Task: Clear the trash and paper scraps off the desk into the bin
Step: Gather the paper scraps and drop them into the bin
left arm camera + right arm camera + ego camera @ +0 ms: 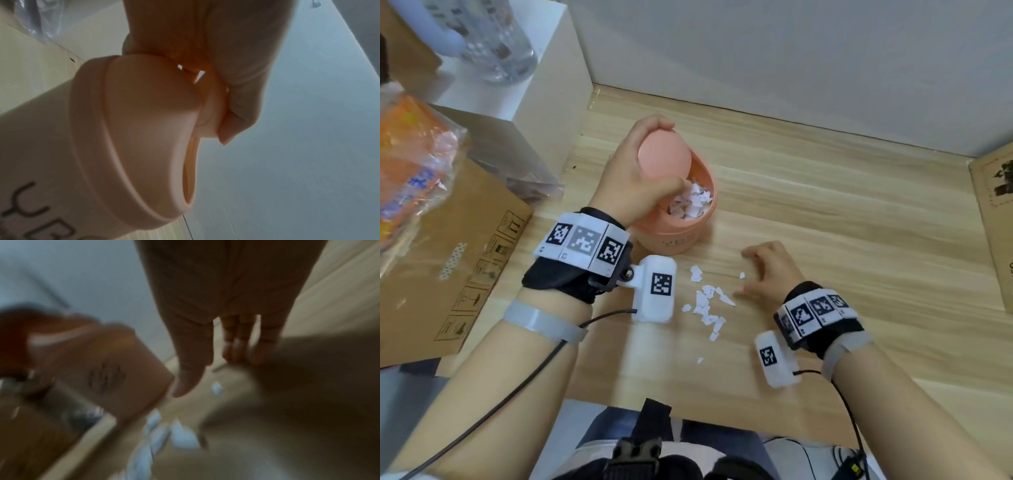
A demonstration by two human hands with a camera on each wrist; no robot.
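Black wristbands (575, 274); checkered tags (585, 241)

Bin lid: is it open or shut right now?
Open. The left hand grips the bin's swing lid tilted back, exposing paper scraps inside the bin.

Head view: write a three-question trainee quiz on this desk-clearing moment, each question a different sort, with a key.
1. True or false: the left hand grips the swing lid of the pink bin.
2. Where do the loose paper scraps lie? A) on the cardboard box B) on the desk between the two hands C) on the white shelf
3. Fill in: the right hand hovers beside the scraps, holding ____.

Key: 1 true; 2 B; 3 nothing.
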